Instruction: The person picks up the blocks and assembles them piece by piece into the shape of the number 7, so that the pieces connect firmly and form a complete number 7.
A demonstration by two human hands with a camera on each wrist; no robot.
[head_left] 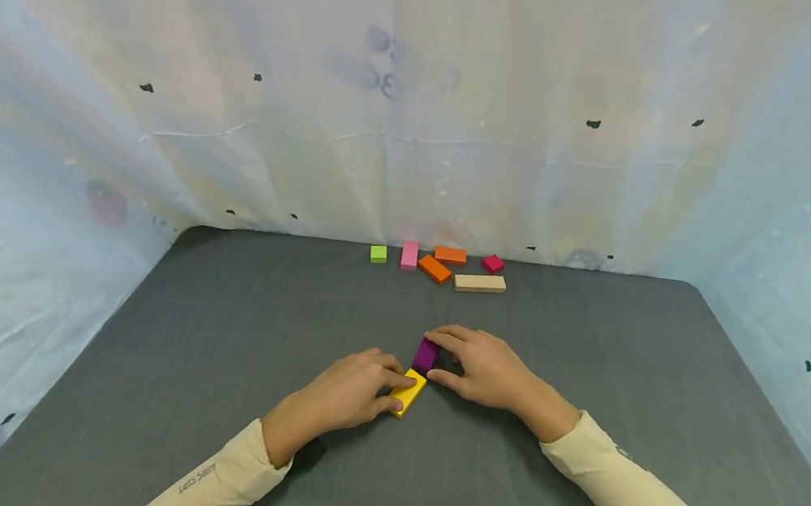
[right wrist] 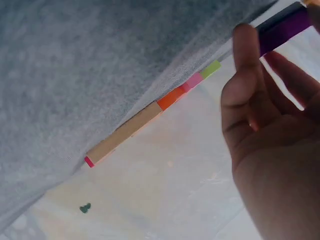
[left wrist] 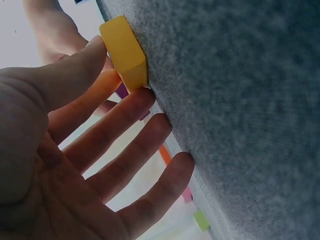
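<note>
Near the middle of the grey table, a yellow block [head_left: 407,393] lies flat and slanted. My left hand [head_left: 354,387] pinches it between thumb and index finger; in the left wrist view the other fingers spread beside the yellow block [left wrist: 123,52], tips near the cloth. Just beyond it is a purple block [head_left: 426,356], end to end with the yellow one and seemingly touching it. My right hand [head_left: 486,368] holds the purple block from the right, a fingertip at its far end and the thumb at its near end. Fingers partly cover the purple block [right wrist: 285,32] in the right wrist view.
Along the table's back edge lie a lime green block [head_left: 378,254], a pink block [head_left: 409,256], two orange blocks [head_left: 450,256], a crimson block [head_left: 493,264] and a long plain wooden block [head_left: 479,284]. A pale patterned curtain [head_left: 461,128] hangs right behind them.
</note>
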